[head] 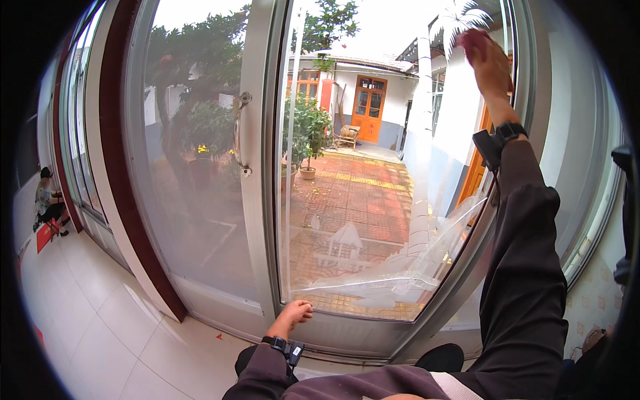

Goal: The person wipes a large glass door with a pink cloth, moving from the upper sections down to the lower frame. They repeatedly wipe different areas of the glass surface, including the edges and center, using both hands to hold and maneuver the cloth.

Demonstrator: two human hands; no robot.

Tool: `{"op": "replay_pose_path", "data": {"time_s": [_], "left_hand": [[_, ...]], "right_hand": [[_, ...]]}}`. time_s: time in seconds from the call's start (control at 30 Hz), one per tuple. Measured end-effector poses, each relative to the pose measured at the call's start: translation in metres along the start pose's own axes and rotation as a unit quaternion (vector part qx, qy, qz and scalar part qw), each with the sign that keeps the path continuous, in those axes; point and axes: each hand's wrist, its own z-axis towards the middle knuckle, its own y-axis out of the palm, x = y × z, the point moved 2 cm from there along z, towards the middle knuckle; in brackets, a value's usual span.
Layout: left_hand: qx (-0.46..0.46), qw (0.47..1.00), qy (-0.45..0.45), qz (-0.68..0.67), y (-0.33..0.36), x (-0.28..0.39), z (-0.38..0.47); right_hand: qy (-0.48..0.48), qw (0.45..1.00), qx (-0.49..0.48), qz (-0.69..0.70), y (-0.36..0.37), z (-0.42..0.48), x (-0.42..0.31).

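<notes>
My right hand (492, 72) is raised high at the upper right and presses a dark red cloth (472, 41) against the glass pane (365, 200) of an aluminium-framed door. The pane bears a frosted palm tree (462, 17) under the cloth and a frosted house motif (346, 241) lower down. Across its bottom right corner run strips that look like clear tape or film (415, 282). Low down, my left hand (299, 312) hangs before the door's bottom rail, its fingers curled and nothing seen in them. Both wrists wear black strapped devices.
A metal pull handle (238, 132) juts from the door stile on the left. Beside it stands a hazier glass panel (195, 200). Pale floor tiles (115, 320) stretch leftward, where a person (47, 200) sits far off. Outside lies a paved courtyard (360, 195) with potted plants.
</notes>
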Motion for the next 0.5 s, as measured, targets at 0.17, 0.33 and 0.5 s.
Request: {"op": "replay_pose_path", "data": {"time_s": [0.17, 0.33, 0.5], "left_hand": [[-0.007, 1.000, 0.010, -0.003, 0.001, 0.004, -0.008], [-0.006, 1.000, 0.016, 0.004, 0.006, 0.008, -0.013], [0.003, 1.000, 0.020, -0.005, 0.004, 0.009, -0.014]], "right_hand": [[0.181, 0.974, -0.065, -0.117, 0.012, -0.018, -0.011], [0.042, 0.998, 0.043, -0.023, 0.009, -0.030, -0.150], [-0.018, 0.988, -0.012, 0.151, -0.016, -0.043, -0.299]]}}
